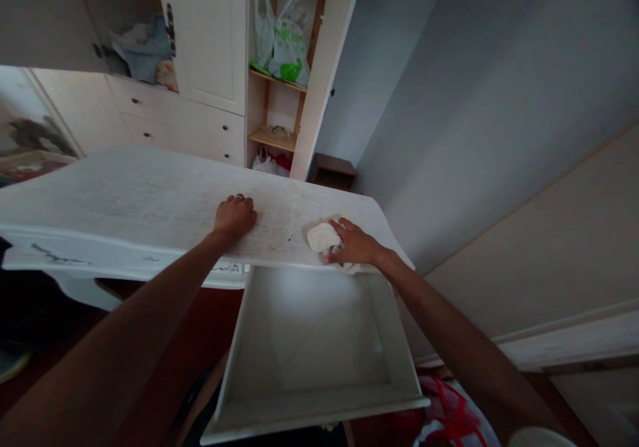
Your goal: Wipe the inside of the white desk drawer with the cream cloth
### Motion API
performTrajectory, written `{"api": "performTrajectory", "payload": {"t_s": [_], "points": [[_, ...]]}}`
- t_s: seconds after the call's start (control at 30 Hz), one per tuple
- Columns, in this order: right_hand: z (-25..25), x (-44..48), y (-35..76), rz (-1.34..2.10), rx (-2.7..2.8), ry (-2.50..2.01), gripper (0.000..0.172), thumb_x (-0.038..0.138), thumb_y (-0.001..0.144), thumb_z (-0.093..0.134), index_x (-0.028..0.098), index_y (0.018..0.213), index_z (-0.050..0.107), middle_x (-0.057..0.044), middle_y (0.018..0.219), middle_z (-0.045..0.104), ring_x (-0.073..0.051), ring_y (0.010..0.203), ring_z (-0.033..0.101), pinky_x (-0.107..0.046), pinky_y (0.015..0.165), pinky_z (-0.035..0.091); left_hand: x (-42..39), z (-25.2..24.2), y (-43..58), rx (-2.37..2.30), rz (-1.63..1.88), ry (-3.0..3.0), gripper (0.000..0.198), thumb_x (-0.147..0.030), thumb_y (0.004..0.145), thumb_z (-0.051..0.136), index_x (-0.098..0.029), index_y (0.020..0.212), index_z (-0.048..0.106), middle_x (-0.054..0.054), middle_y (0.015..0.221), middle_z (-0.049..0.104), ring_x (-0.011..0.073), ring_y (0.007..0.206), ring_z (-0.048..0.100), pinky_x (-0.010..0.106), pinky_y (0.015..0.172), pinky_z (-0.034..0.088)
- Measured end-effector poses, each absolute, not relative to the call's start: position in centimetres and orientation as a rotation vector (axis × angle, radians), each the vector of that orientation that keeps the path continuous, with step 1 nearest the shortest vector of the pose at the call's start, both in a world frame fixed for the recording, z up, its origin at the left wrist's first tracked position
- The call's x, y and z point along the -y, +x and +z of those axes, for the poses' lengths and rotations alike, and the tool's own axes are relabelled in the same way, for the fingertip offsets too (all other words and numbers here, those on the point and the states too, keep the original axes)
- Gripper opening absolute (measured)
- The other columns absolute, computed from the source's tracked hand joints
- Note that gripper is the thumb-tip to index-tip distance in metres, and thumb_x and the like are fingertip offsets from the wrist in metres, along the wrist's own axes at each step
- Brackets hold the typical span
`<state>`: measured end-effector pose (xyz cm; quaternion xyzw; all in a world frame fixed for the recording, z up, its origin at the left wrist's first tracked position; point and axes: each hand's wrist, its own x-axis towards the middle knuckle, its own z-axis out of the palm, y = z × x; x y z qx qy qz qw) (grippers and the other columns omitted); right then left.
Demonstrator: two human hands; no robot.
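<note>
Wiping the desk [144,194], apparently: beyond the drawer [319,396], right hand [353,243] clamps cloth [321,237], left hand [236,215] rests curled; next stroke likely needs pressure.

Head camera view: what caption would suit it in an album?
Right hand on a pale cloth, left hand resting on the white desktop, with a drawer pulled open below.

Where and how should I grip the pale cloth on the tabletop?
Probably pinch the bunched left part of the pale cloth, coming from above and the left: it seems to bulge off the white tabletop and lies uncovered, while the right hand covers much of the rest.
</note>
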<state>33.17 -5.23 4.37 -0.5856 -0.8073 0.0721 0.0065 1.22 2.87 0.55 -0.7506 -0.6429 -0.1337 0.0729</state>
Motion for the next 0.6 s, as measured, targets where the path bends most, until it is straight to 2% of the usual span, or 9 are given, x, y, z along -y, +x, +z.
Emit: {"api": "performTrajectory", "payload": {"t_s": [0.03,0.07,0.17,0.23,0.43,0.6], "points": [[4.3,5.4,32.8,0.153,2.490,-1.905,0.106,0.068,0.073,0.078,0.021,0.159,0.039,-0.020,0.163,0.037,-0.041,0.146,0.038,-0.050,0.112,0.040,-2.9,0.6,1.2,1.932,-0.405,-2.256,0.040,-0.023,0.092,0.039,-0.009,0.110,0.072,0.022,0.116,0.067,0.0339,0.112,0.062,0.041,0.087,0.048],[4.2,5.6,32.3,0.075,2.455,-1.956,0.098,0.067,0.078,0.074,0.022,0.158,0.040,-0.019,0.163,0.038,-0.040,0.144,0.040,-0.050,0.110,0.042,-2.8,0.6,1.2,1.935,-0.404,-2.257,0.040,-0.023,0.092,0.039,-0.009,0.110,0.072,0.023,0.116,0.067,0.0339,0.111,0.062,0.041,0.087,0.048],[3.9,5.7,30.7,-0.113,2.398,-2.019,0.064,0.060,0.093,0.060,0.024,0.146,0.054,-0.015,0.151,0.051,-0.035,0.130,0.053,-0.046,0.101,0.048,-2.7,0.7,1.2,1.944,-0.390,-2.264,0.040,-0.023,0.092,0.039,-0.009,0.110,0.072,0.023,0.116,0.068,0.0339,0.111,0.062,0.041,0.086,0.047],[3.7,5.4,29.8,-0.205,2.375,-2.047,0.054,0.055,0.096,0.057,0.024,0.140,0.058,-0.015,0.144,0.057,-0.033,0.123,0.056,-0.044,0.095,0.051,-2.6,0.8,1.3,1.944,-0.383,-2.263,0.040,-0.022,0.092,0.039,-0.010,0.110,0.072,0.022,0.116,0.068,0.0337,0.111,0.062,0.041,0.086,0.047],[2.2,5.1,28.7,-0.451,2.226,-2.042,0.055,0.055,0.099,0.048,0.019,0.140,0.056,-0.018,0.142,0.056,-0.034,0.124,0.051,-0.045,0.094,0.051,-2.7,0.6,1.2,1.943,-0.380,-2.263,0.042,-0.023,0.093,0.036,-0.009,0.111,0.072,0.023,0.117,0.067,0.0338,0.113,0.062,0.041,0.088,0.048],[2.4,5.1,29.5,-0.311,2.260,-2.029,0.064,0.054,0.098,0.051,0.020,0.153,0.045,-0.017,0.158,0.044,-0.033,0.138,0.044,-0.046,0.109,0.044,-2.5,0.7,1.1,1.948,-0.411,-2.285,0.043,-0.023,0.092,0.037,-0.009,0.111,0.072,0.023,0.118,0.068,0.0337,0.112,0.063,0.041,0.089,0.049]]}}
